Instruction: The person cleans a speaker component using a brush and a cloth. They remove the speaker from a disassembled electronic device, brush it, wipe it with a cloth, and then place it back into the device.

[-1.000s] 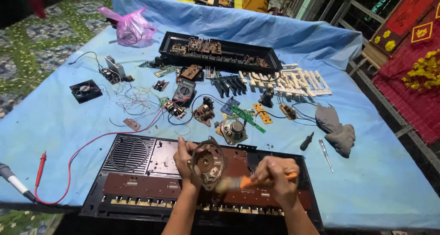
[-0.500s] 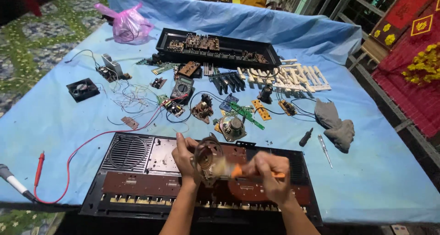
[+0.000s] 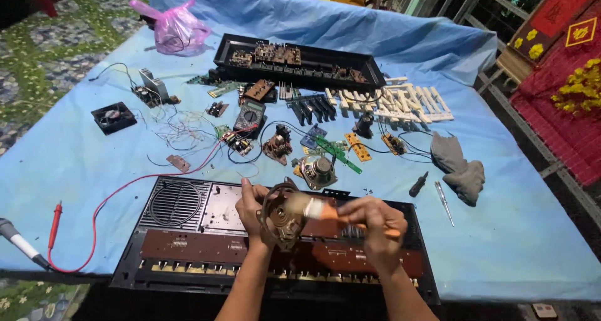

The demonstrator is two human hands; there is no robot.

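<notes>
Both hands work on a round speaker frame above an opened keyboard case.

At the bench's left edge lies a red probe. The left hand grips the round speaker frame by its left rim, holding it upright over the black keyboard case. Just right of it, the right hand is clenched on an orange-handled brush, whose pale, blurred bristles seem to touch the frame's face. Farther right lie a small screwdriver and a grey cloth.

Left hand and right hand raised, both gripping.
</notes>
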